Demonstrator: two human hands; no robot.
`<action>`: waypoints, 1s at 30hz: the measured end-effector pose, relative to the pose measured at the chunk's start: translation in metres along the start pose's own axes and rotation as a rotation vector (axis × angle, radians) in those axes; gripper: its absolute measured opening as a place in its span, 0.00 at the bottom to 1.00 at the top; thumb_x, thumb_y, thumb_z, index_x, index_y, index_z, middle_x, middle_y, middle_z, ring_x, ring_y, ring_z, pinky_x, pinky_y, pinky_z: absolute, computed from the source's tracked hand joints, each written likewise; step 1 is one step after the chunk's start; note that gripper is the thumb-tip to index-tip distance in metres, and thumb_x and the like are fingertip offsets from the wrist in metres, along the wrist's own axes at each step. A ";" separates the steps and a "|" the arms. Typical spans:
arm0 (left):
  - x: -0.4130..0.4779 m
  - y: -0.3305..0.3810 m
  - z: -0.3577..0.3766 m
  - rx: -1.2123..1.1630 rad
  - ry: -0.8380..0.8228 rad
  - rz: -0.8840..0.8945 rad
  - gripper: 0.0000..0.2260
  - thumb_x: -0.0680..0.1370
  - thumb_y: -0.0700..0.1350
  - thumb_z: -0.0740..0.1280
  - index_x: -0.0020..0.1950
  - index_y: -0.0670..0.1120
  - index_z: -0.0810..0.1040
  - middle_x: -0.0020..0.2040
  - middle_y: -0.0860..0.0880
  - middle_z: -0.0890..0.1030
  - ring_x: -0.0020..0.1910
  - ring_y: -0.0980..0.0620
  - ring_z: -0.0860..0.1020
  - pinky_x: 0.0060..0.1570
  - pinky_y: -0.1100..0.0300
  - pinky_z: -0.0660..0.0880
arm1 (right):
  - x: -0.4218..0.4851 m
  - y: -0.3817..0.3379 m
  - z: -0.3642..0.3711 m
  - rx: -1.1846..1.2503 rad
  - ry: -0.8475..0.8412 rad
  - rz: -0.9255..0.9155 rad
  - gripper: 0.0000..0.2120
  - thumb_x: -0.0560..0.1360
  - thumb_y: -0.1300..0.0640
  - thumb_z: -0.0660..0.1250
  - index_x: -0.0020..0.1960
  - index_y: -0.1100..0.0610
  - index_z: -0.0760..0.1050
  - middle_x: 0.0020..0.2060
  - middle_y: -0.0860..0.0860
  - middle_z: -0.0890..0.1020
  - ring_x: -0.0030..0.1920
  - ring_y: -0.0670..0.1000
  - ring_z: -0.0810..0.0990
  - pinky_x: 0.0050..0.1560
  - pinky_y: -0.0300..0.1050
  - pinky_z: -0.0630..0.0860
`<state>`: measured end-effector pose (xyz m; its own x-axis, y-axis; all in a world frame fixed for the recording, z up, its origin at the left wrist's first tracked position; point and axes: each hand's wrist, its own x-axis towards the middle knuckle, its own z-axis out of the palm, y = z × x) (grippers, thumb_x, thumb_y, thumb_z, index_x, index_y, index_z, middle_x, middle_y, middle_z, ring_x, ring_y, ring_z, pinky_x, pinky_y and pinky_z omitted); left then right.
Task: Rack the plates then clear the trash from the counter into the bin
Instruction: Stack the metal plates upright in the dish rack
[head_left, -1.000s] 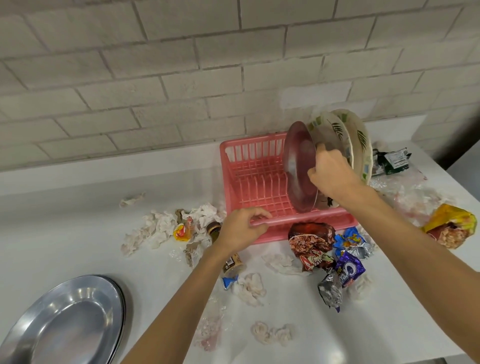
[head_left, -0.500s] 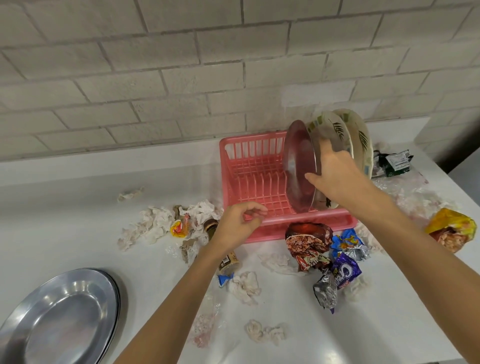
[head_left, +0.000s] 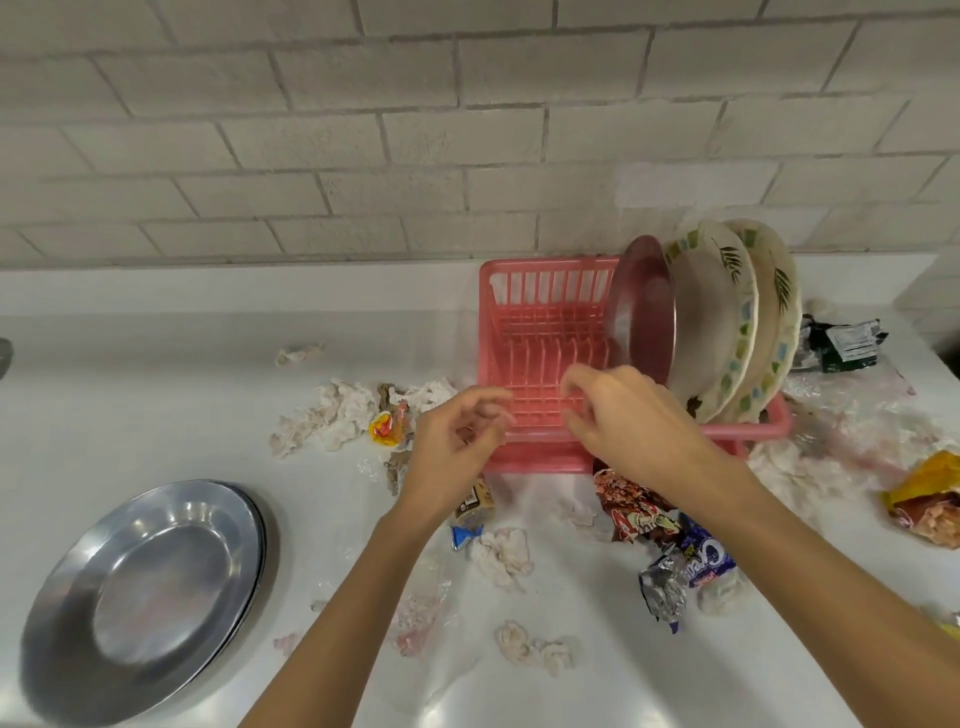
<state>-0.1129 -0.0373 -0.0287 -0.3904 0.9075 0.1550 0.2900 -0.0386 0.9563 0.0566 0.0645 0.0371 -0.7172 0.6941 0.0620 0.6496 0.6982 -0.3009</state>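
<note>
Three plates (head_left: 701, 322) lean in the pink rack (head_left: 540, 266); steel plates (head_left: 150, 597) lie flat.

The left hand (head_left: 453, 454) hangs with its palm turned toward the right hand (head_left: 626, 422), fingers loosely curled and holding nothing. The right hand sits just beside it, slightly farther forward, back uppermost, its fingers bent downward and likewise holding nothing, a narrow gap between the two. Both bare forearms reach forward, the left forearm (head_left: 353, 587) converging toward the right forearm (head_left: 779, 530).

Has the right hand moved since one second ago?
Yes. The right hand left the round steel plate and drew back toward the pink plastic rack's front rim.
</note>
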 end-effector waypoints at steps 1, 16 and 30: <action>-0.006 0.000 -0.005 -0.006 0.021 -0.007 0.12 0.77 0.36 0.68 0.55 0.51 0.81 0.42 0.52 0.85 0.41 0.52 0.82 0.45 0.62 0.78 | 0.002 -0.005 0.006 0.013 -0.038 -0.023 0.04 0.77 0.56 0.64 0.52 0.53 0.75 0.34 0.47 0.79 0.34 0.50 0.79 0.37 0.49 0.79; -0.152 -0.047 -0.122 0.420 0.502 -0.294 0.12 0.77 0.38 0.68 0.57 0.52 0.81 0.45 0.58 0.83 0.44 0.58 0.81 0.46 0.56 0.80 | 0.010 -0.103 0.114 0.286 -0.351 -0.497 0.11 0.77 0.53 0.63 0.58 0.51 0.74 0.47 0.44 0.75 0.47 0.45 0.73 0.48 0.45 0.74; -0.208 -0.082 -0.158 0.956 0.513 -0.590 0.16 0.75 0.38 0.71 0.59 0.53 0.83 0.43 0.49 0.86 0.43 0.43 0.82 0.37 0.60 0.71 | -0.010 -0.085 0.115 0.419 -0.455 -0.440 0.11 0.78 0.44 0.63 0.49 0.50 0.76 0.41 0.44 0.78 0.43 0.43 0.77 0.45 0.43 0.76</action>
<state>-0.1933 -0.2885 -0.1003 -0.9130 0.4052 0.0474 0.3915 0.8378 0.3806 -0.0201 -0.0218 -0.0473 -0.9804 0.1628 -0.1113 0.1945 0.7059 -0.6811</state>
